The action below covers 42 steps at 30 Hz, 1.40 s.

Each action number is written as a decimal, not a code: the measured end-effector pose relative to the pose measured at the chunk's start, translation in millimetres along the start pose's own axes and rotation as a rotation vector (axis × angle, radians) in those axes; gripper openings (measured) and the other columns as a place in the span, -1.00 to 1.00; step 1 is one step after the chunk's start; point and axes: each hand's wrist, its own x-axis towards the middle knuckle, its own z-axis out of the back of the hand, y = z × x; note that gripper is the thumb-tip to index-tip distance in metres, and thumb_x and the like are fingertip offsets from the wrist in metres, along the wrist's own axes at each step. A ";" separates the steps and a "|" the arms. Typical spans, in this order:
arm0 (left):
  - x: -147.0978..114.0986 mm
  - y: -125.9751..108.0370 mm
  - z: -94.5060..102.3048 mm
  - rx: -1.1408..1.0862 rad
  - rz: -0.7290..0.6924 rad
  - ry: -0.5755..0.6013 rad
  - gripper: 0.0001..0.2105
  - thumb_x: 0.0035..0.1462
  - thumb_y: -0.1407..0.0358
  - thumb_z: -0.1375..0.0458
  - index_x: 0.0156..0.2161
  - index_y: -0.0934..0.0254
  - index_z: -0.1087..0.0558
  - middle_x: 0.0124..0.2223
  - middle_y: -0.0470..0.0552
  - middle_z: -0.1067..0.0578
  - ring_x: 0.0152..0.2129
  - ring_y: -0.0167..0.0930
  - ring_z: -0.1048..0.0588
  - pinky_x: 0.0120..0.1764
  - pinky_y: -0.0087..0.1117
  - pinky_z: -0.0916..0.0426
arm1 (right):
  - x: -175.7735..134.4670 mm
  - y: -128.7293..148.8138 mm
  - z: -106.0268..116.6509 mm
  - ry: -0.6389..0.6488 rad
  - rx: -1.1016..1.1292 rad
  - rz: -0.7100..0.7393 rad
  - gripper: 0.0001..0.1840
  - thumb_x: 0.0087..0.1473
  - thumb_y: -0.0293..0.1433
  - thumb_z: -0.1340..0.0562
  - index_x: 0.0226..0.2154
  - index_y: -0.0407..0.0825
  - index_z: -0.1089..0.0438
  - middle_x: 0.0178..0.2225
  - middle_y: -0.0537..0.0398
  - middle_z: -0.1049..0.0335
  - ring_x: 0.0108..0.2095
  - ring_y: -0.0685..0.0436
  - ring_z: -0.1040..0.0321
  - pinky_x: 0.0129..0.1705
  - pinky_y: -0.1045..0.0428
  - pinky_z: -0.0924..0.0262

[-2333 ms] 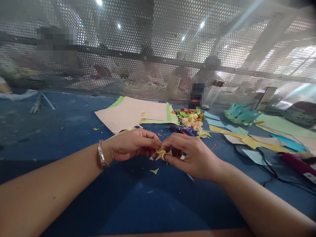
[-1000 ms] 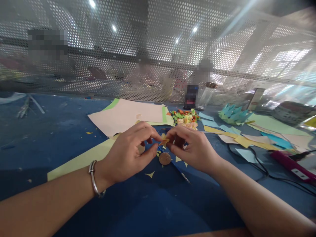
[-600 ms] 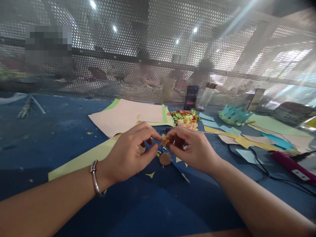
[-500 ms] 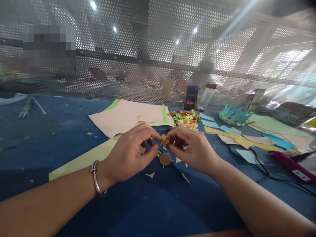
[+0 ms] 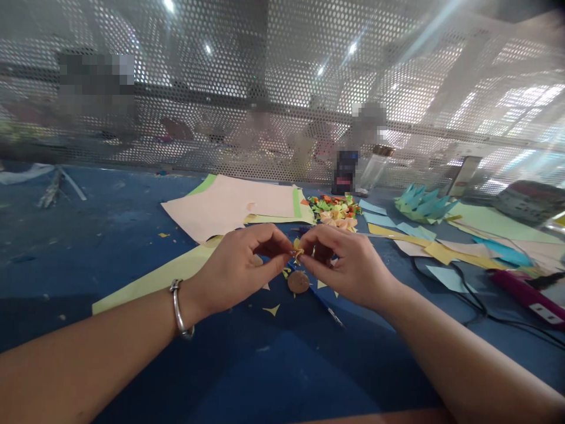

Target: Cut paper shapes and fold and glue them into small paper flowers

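Between my fingertips is a small yellow paper flower [image 5: 298, 250]. My left hand [image 5: 251, 256], with a silver bracelet [image 5: 178, 306] at the wrist, pinches its left side. My right hand [image 5: 342, 259] pinches the flower from the right. Just below lies a round brown disc [image 5: 298, 281], near a thin blue pen-like tool [image 5: 325, 307] that slants toward me. Pale yellow paper scraps [image 5: 272, 310] are scattered around it. Past my right hand sits a pile of small green, orange and yellow paper flowers [image 5: 335, 211].
Pink paper sheets [image 5: 238, 200] and a yellow sheet [image 5: 154, 274] lie left of centre. On the right are cut paper strips [image 5: 436, 253], a teal folded-paper piece [image 5: 424, 203], black cables [image 5: 477, 306] and a magenta power strip [image 5: 525, 294]. A perforated metal screen [image 5: 220, 106] borders the far edge.
The flower has turned slightly between my fingertips, and its petals look more bunched. Both hands stay close together around it. The view has shifted a little.
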 end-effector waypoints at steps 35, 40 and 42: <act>1.0 11.1 -13.2 -0.015 0.039 -0.084 -0.97 0.10 0.37 -0.19 -0.31 0.27 -0.47 -0.41 -0.14 -0.53 -0.49 -0.53 -0.46 -0.43 -0.52 -0.34 | 0.0 0.2 -7.8 0.049 -0.024 -0.024 -0.99 0.13 -0.46 -0.26 -0.33 -0.05 -0.40 -0.44 0.20 -0.36 -0.50 0.08 -0.27 -0.42 0.12 -0.15; 0.5 5.8 -10.3 0.077 0.030 -0.103 -0.96 0.06 0.42 -0.18 -0.36 0.25 -0.47 -0.48 -0.19 -0.50 -0.56 -0.56 -0.41 -0.49 -0.54 -0.28 | 0.1 1.9 -8.1 0.076 -0.026 -0.035 -0.95 0.13 -0.47 -0.26 -0.29 -0.04 -0.42 -0.41 0.20 -0.39 -0.48 0.06 -0.29 -0.42 0.12 -0.14; -0.5 2.3 -8.6 0.114 0.010 -0.117 -0.95 0.04 0.43 -0.18 -0.36 0.25 -0.47 -0.48 -0.20 -0.51 -0.57 -0.57 -0.41 -0.50 -0.54 -0.27 | -0.3 2.9 -7.9 0.080 -0.023 -0.028 -0.93 0.12 -0.48 -0.25 -0.28 -0.04 -0.42 -0.40 0.19 -0.39 -0.46 0.06 -0.30 -0.41 0.12 -0.15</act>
